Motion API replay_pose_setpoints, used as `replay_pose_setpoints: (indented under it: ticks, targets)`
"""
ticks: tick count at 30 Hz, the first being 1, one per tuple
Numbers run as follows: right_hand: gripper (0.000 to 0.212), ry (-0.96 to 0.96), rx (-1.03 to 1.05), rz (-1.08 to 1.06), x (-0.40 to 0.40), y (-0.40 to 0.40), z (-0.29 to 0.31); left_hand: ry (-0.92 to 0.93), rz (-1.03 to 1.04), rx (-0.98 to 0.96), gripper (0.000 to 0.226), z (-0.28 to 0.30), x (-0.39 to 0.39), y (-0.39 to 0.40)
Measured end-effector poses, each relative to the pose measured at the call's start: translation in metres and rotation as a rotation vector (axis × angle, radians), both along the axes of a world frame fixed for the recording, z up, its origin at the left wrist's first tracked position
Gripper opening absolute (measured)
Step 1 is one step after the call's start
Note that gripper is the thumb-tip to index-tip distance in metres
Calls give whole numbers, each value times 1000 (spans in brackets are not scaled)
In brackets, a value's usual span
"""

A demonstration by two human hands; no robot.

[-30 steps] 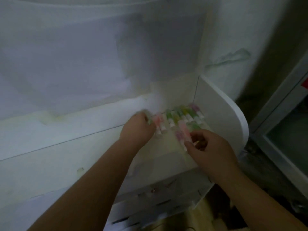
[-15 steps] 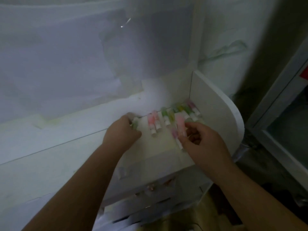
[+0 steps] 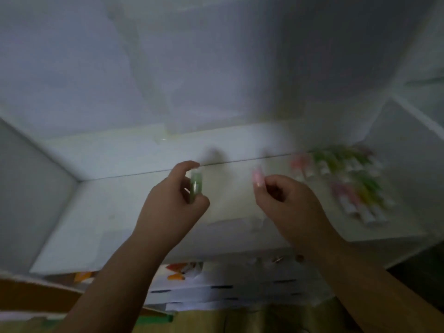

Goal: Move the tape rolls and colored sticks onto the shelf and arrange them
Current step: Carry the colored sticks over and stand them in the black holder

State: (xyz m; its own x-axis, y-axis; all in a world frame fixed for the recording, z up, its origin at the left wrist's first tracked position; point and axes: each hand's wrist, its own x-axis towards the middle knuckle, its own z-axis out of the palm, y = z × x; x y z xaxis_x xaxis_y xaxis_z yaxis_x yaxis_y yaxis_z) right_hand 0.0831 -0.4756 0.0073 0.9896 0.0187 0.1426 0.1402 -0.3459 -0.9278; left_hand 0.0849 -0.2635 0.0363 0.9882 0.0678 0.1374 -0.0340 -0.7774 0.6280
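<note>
White shelf (image 3: 125, 212) under a pale wall, left hand (image 3: 168, 207) pinching a green stick (image 3: 195, 186), right hand (image 3: 288, 203) pinching a pink stick (image 3: 258, 176), blurred colored sticks (image 3: 348, 179) lying at the shelf's right end

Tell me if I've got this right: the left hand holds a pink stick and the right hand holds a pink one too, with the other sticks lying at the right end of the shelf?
Not quite. The head view shows the left hand holding a green stick, not a pink one. The right hand does hold a pink stick, and the other sticks do lie at the right end of the shelf.
</note>
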Motion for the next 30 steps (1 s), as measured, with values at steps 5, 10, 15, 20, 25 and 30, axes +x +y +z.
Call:
replay_pose_setpoints:
  ticks: [5, 10, 15, 20, 25, 30]
  targets:
    - [29, -12, -17, 111, -21, 75, 8, -74, 70, -117, 43, 7, -39, 75]
    - [17, -32, -16, 209, -56, 165, 23, -158, 100, -168, 41, 20, -99, 160]
    - [19, -19, -60, 278, -103, 254, 33, -213, 170, -212, 41, 22, -165, 244]
    - [9, -40, -110, 336, -145, 336, 37, -275, 201, -226, 36, 25, -224, 326]
    - [5, -46, -89, 396, -179, 402, 45, -289, 313, -187, 40, 24, -265, 392]
    - [11, -67, -67, 464, -201, 462, 45, -319, 426, -231, 46, 21, -298, 442]
